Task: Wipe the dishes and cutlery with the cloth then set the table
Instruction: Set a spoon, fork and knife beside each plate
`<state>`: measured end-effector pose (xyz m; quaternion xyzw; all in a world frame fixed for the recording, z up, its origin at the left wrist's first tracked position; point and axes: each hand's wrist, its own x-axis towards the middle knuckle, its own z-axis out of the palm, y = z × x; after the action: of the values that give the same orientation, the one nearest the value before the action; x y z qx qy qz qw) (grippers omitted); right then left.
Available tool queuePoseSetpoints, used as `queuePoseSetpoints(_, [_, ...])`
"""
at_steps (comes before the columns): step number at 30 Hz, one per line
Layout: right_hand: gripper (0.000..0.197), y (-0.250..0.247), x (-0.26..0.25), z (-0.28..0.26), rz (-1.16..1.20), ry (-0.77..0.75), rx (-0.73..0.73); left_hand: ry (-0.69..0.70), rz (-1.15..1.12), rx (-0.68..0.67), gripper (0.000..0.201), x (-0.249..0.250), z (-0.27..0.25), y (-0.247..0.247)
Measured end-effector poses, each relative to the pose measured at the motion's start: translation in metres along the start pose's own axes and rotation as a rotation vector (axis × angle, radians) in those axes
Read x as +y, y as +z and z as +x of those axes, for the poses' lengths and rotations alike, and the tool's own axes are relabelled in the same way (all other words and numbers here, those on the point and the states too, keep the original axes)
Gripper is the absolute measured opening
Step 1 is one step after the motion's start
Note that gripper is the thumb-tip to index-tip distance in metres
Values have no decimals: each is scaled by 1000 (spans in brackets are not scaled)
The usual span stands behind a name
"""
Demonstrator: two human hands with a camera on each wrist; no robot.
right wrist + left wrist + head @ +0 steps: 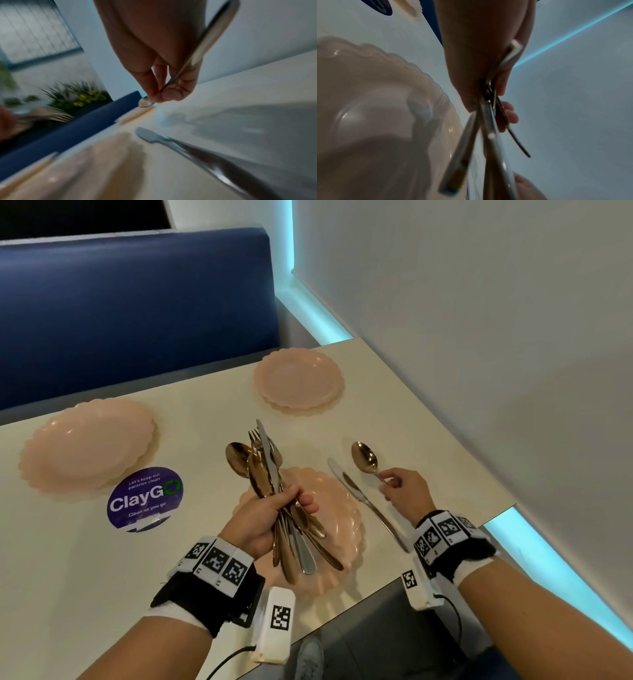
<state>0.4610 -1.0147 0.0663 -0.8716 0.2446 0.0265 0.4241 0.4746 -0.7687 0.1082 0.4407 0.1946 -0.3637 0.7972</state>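
Observation:
My left hand [274,517] grips a bundle of cutlery [265,467], gold spoons, forks and a silver knife, above the near pink plate [346,518]. The left wrist view shows the handles [488,135] fanning out below my fist, with the plate [376,108] beside it. My right hand [402,491] pinches the handle of a gold spoon [363,457], right of the plate, its bowl pointing away from me. In the right wrist view the spoon [197,54] runs through my fingertips [171,93]. A silver knife [363,498] lies on the table between plate and spoon; this knife [197,151] also shows from the right wrist.
Two more stacks of pink scalloped plates sit on the cream table [205,412]: one at far left [85,443], one at the back [298,381]. A purple round sticker [145,498] lies left of my hand. A blue bench back [137,313] stands behind; a wall bounds the right.

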Motion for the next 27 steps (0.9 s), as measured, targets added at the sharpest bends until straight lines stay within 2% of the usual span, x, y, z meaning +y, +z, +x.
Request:
queuePoseSetpoints(7, [23, 16, 22, 13, -164, -39, 13, -28, -21, -43, 18, -1, -1, -4])
queuePoseSetpoints(18, [30, 20, 17, 11, -276, -57, 11, -19, -44, -2, 20, 1, -14, -5])
queuePoseSetpoints(21, [22, 20, -14, -1, -201, -222, 95, -18, -53, -21, 20, 2, -17, -6])
queuePoseSetpoints(22, [17, 22, -30, -7, -148, -292, 73, -21, -45, -18, 20, 3, -17, -7])
queuePoseSetpoints(24, [13, 28, -65, -24, -85, -418, -70, -21, -20, 1, 22, 3, -18, -9])
queuePoseSetpoints(27, [18, 43, -104, -47, -47, -464, -347, -14, 9, -7, 26, 5, -26, -8])
